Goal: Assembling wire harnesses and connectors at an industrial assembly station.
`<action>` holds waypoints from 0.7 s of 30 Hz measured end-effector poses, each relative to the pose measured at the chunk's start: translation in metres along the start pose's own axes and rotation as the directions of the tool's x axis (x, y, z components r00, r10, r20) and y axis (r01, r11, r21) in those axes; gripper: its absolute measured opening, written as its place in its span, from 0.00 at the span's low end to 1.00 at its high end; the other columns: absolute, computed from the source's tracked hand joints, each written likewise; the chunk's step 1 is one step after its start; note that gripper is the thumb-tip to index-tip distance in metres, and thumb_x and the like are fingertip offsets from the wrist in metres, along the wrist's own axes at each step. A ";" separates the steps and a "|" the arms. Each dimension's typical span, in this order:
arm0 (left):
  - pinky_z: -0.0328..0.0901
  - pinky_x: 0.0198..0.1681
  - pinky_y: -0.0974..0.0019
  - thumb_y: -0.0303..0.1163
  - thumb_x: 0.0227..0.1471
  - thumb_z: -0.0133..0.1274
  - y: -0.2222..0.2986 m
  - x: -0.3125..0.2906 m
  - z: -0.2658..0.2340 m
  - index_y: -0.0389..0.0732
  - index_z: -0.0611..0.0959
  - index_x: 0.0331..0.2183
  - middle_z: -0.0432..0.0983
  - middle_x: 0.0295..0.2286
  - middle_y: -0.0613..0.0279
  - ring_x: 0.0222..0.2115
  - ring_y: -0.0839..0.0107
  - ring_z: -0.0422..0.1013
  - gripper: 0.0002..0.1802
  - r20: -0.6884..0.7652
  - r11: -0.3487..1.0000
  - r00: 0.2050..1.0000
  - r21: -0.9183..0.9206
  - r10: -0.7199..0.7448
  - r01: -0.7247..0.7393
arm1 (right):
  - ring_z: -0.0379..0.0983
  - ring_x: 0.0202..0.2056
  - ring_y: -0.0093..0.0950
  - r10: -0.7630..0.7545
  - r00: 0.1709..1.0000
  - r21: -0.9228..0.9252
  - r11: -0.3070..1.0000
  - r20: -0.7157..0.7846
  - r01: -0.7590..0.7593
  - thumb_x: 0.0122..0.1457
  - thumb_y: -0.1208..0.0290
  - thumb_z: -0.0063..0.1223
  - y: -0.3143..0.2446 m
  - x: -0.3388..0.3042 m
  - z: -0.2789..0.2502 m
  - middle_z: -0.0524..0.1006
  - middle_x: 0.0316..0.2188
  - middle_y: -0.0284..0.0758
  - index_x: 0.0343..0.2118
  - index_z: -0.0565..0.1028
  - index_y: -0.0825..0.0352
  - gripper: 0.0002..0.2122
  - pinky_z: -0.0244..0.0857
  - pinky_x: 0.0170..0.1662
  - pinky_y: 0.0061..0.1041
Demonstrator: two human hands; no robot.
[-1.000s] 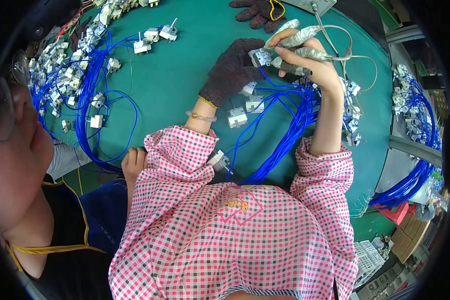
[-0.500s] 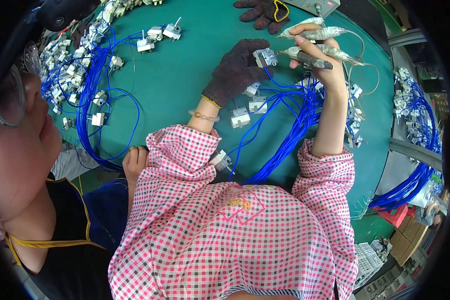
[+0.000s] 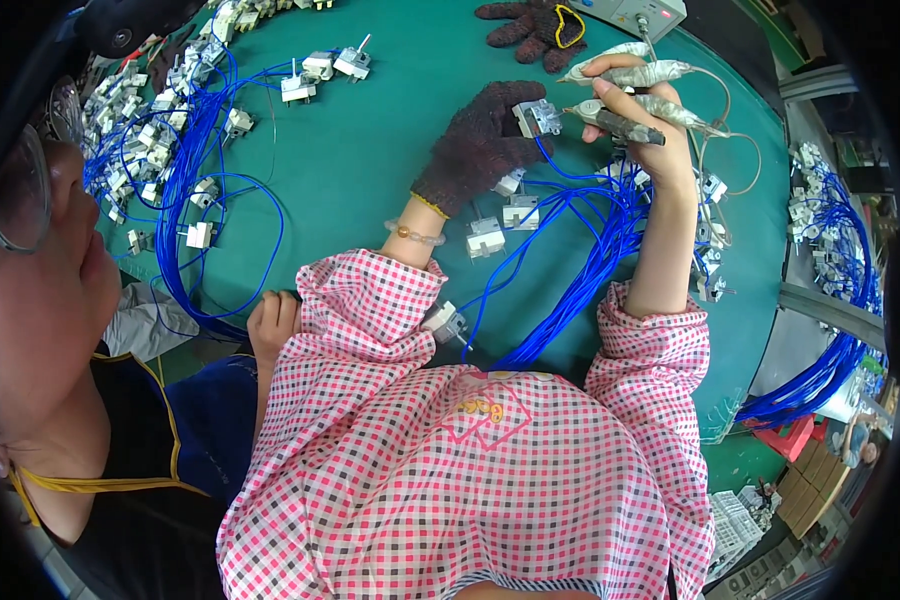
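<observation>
In a dark knitted glove, my left hand (image 3: 482, 145) grips a small white-and-grey plug part (image 3: 539, 118) with a blue wire running down from it. My bare right hand (image 3: 665, 145) is closed around two tape-wrapped, pen-shaped tools with thin cords, an upper tool (image 3: 655, 72) and a lower tool (image 3: 625, 125). The lower tool's tip points at the plug part's right side; I cannot tell whether it touches. Below my hands, a bundle of blue wires (image 3: 565, 315) runs toward my body. Several similar plug parts lie around it, one loose plug part (image 3: 486, 238) just below my left glove.
A grey box (image 3: 635, 12) with a red light and a spare dark glove (image 3: 538, 30) are at the far side. On the left lies a heap of wired plug parts (image 3: 140, 145). Close on my left sits another person, whose hand (image 3: 273, 322) rests at the table edge. More blue wires (image 3: 810, 375) are at right.
The picture has shifted slightly, carrying most things a little to the right. Both hands keep their grips, and the lower tool's tip stays close to the plug part.
</observation>
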State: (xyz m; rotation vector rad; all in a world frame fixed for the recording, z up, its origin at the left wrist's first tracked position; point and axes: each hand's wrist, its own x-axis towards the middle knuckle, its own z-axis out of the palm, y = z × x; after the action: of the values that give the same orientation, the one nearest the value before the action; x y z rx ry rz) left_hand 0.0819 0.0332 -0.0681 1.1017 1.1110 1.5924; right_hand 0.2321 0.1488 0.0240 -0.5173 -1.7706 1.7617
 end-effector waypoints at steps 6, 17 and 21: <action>0.67 0.42 0.69 0.30 0.37 0.65 0.003 0.000 0.002 0.41 0.68 0.49 0.70 0.39 0.61 0.38 0.74 0.69 0.36 -0.108 0.994 0.994 0.109 0.035 -0.024 | 0.72 0.19 0.24 -0.013 0.998 0.057 0.998 -0.059 0.017 0.55 0.74 0.51 0.000 0.000 -0.002 0.74 0.27 0.36 0.38 0.72 0.71 0.09 0.65 0.22 0.19; 0.68 0.39 0.69 0.26 0.38 0.63 0.003 -0.003 -0.002 0.41 0.71 0.44 0.69 0.39 0.62 0.39 0.73 0.69 0.28 -0.069 0.909 0.974 0.379 0.214 -0.173 | 0.73 0.22 0.23 -0.098 0.995 -0.135 0.986 -0.011 0.096 0.56 0.74 0.50 0.007 0.004 0.006 0.74 0.28 0.34 0.38 0.73 0.69 0.08 0.65 0.26 0.18; 0.69 0.37 0.69 0.27 0.36 0.65 -0.002 -0.007 0.010 0.41 0.71 0.43 0.70 0.38 0.61 0.38 0.72 0.70 0.29 -0.167 0.922 0.944 0.317 0.285 -0.222 | 0.71 0.28 0.21 -0.265 0.956 -0.497 0.817 0.126 0.292 0.55 0.74 0.51 0.017 0.008 0.002 0.74 0.28 0.31 0.36 0.75 0.67 0.07 0.64 0.31 0.20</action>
State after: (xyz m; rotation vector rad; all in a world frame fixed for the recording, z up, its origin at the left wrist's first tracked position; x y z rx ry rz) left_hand 0.0939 0.0285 -0.0694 1.3411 1.4282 1.8201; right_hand 0.2227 0.1537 0.0087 -0.3922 -2.2323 1.1021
